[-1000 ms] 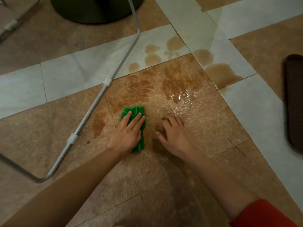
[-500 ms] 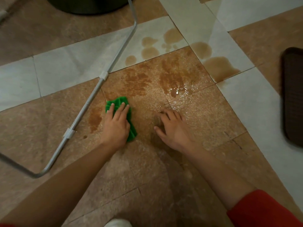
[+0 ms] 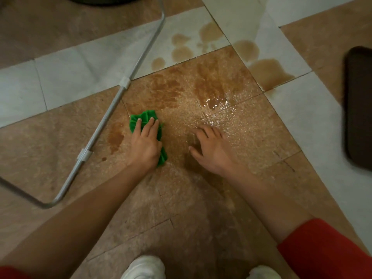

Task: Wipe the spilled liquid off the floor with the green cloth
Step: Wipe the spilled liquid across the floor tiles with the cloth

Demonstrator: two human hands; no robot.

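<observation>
One green cloth (image 3: pixel 144 117) under flat left hand (image 3: pixel 146 147), right hand (image 3: pixel 211 150) splayed empty on floor (image 3: pixel 181 198) beside

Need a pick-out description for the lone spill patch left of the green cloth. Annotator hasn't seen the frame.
Find the bent grey metal tube frame lying at left. Between its long straight run and the left hand pressing the green cloth sits a dark brown spill patch on tan tile. It is the only patch left of the cloth; the rest spread beyond it toward the pale tiles.
</observation>
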